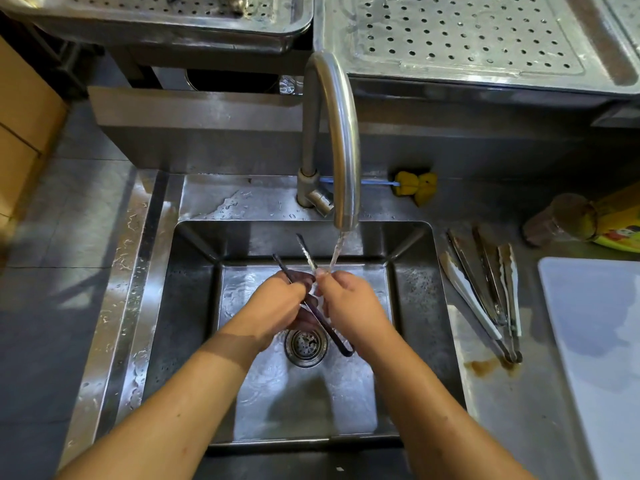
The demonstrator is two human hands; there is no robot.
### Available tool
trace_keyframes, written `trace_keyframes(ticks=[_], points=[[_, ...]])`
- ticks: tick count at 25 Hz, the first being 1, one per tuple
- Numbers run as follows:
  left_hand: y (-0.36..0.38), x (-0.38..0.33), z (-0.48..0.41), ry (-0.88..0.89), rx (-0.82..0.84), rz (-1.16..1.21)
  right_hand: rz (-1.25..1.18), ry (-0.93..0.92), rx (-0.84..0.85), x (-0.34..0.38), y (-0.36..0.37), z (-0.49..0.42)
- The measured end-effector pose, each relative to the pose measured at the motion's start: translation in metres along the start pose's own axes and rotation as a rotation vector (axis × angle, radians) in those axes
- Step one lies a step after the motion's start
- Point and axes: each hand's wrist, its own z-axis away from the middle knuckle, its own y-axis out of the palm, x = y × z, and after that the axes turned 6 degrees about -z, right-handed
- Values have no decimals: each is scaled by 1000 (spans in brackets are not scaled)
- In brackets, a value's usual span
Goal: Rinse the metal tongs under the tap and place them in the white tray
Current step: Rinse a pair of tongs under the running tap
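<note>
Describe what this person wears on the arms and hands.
Nothing is worn. The left hand and right hand are bare, without gloves, and no ring shows. Both forearms are bare up to the frame's edge: no sleeve, watch or bracelet in view.

Metal tongs (329, 334) spread open under running tap (343, 133).

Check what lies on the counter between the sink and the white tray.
In the head view, several loose tongs lie side by side on the counter between sink and white tray, with a brown puddle at their near ends.
</note>
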Motion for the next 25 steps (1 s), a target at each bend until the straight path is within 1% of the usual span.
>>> trace_keyframes(ticks=[2, 4, 6, 7, 9, 10, 12, 13, 15, 17, 18, 20, 22, 24, 25], points=[[-6, 0, 3, 12, 62, -18, -63, -14, 78, 14, 4, -11], [-11, -1, 7, 20, 159, -52, -191, -18, 140, 27, 4, -18], [-12, -1, 10, 25, 210, -76, -294, 5, 174, 36, 0, -22], [-12, -2, 11, 31, 183, -85, -362, 36, 168, 40, -2, -22], [-9, -5, 9, 57, 56, -88, -516, 93, 165, 42, -4, -19], [-8, -6, 7, 65, -4, -58, -544, 89, 187, 40, -3, -14], [-5, -12, 2, 67, -108, 43, -500, 42, 238, 29, -2, -3], [-6, -16, -1, 75, -168, 70, -449, 18, 225, 23, -2, 3], [-7, -28, -6, 102, -237, 49, -303, -62, 90, 8, -3, 12], [-4, -39, -8, 119, -197, 13, -176, -167, -42, -6, -6, 16], [-1, -41, -9, 128, -169, 5, -166, -182, -58, -10, -7, 17], [5, -42, -8, 169, -124, -40, -298, -105, -23, -14, -7, 20], [8, -36, -5, 203, -61, -157, -390, -22, -4, -15, -11, 17], [9, -24, -2, 195, 56, -272, -435, 7, -16, -13, -13, 11], [11, -18, 0, 191, 133, -292, -466, 24, -20, -10, -11, 7]])
